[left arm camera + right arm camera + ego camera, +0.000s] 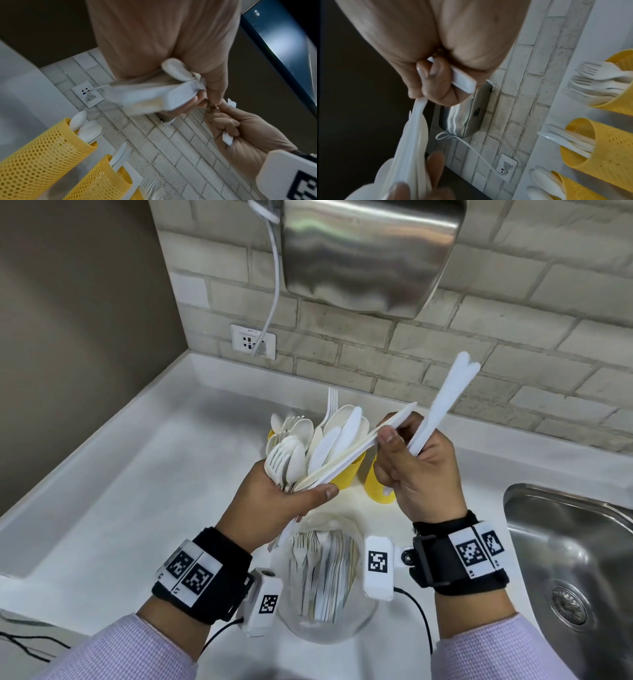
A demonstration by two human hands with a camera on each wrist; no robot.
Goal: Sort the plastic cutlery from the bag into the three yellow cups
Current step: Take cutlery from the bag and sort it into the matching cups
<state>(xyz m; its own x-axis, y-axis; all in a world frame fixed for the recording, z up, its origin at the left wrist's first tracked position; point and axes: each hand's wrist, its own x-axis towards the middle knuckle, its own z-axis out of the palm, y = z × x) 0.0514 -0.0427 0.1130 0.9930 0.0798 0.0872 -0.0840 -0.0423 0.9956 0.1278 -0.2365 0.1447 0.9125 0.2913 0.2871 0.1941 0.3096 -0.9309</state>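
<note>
While both hands work at frame centre, my left hand (274,501) grips a fanned bundle of white plastic cutlery (291,463).
My right hand (418,470) clamps flat serrated white plastic knives (442,402), long axis slanting toward upper right, and pinches another sliver; perforated yellow plastic cups (346,474) stand behind.

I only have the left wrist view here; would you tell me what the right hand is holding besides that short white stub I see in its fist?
Observer: In the head view the right hand grips white knives, blades up.
Operator: Thanks. Is its thumb on something else?
Observer: Yes, it pinches another knife out of the left hand's bundle.
Operator: And the bag?
Observer: The clear bag lies below the wrists, cutlery still inside.
</note>
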